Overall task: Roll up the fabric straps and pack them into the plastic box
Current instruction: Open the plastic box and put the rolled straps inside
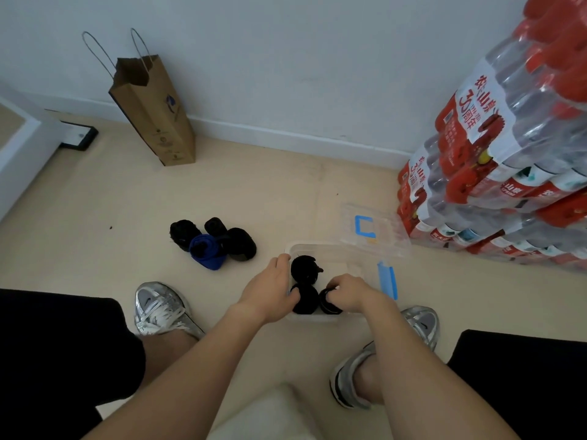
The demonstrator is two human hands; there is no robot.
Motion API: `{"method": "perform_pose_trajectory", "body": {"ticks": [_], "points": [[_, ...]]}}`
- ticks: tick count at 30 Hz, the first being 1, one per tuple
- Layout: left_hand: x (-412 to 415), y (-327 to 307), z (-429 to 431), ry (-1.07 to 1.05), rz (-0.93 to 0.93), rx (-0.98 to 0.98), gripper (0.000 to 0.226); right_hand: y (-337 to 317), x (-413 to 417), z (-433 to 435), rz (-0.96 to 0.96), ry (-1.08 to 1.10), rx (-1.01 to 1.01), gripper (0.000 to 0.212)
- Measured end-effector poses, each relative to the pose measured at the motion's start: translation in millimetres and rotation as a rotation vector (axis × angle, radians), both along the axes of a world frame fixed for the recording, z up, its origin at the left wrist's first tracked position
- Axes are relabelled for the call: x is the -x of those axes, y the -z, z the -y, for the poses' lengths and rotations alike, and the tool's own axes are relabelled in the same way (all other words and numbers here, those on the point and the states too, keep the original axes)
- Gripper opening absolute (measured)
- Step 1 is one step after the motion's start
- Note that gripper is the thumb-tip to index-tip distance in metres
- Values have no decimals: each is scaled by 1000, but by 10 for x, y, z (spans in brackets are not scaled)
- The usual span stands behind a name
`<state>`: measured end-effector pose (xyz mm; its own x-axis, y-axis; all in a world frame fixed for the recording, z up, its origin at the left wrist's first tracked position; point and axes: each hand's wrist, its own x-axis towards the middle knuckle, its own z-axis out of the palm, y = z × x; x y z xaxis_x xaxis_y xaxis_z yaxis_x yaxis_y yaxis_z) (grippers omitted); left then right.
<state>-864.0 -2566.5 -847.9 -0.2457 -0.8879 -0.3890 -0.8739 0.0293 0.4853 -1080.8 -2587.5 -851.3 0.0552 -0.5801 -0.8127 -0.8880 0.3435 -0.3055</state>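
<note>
Both forearms (197, 360) reach down from the seated person to the floor between the sneakers (162, 309). The right hand (346, 292) has its fingers curled over a black roll (330, 304) and holds it down in the near right part of the plastic box (359, 265). The left hand (273, 289) grips the box's left wall and steadies it.

A second roll (304, 300) sits in the box, touching the one being placed. A third roll (305, 268) lies just behind them with a loose tail sticking out. The lid (374, 230) lies open just behind the box, and a blue latch (388, 279) shows on the box's right side. Well apart to the left, a pile of rolls (212, 242), black with one blue, waits on the floor.

My judgement of the risk is that, if the fingers let go too early, the roll may spring open and unwind, since nothing visible fastens it. The loose tail could also catch under the lid at closing.
</note>
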Motion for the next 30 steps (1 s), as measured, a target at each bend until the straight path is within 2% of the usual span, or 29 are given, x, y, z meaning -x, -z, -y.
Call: {"method": "perform_pose_trajectory", "body": {"ticks": [3,6,8,10,12,14,17,19,21,23,26,30], "points": [[-24,-21,83,-96,19,43,50,-29,-133,69,-94,-81,-41,47],[-134,-68,252,-357,-24,61,30,-162,-384,216,-194,-146,49,35],[-267,-76,407,-574,-82,139,21,-314,-575,352,-236,-172,114,24],[-436,-42,575,-680,-80,250,17,-440,-732,474,-237,-154,195,17],[-623,46,741,-662,3,307,22,-490,-828,533,-207,-129,259,17],[-804,123,883,-564,142,222,40,-449,-864,532,-89,-137,277,15],[-1003,181,1021,-274,284,-3,66,-305,-858,458,163,-46,271,20],[-1024,234,1058,-61,416,-70,78,-187,-831,435,240,13,289,18],[-960,292,1052,28,511,-87,81,-107,-801,437,262,35,294,16],[-907,341,1026,35,551,-33,71,-74,-781,458,264,42,282,16],[-894,333,997,-38,499,68,60,-70,-754,497,267,45,278,15],[-704,18,982,-376,151,148,69,-120,-730,512,281,60,350,10]]}}
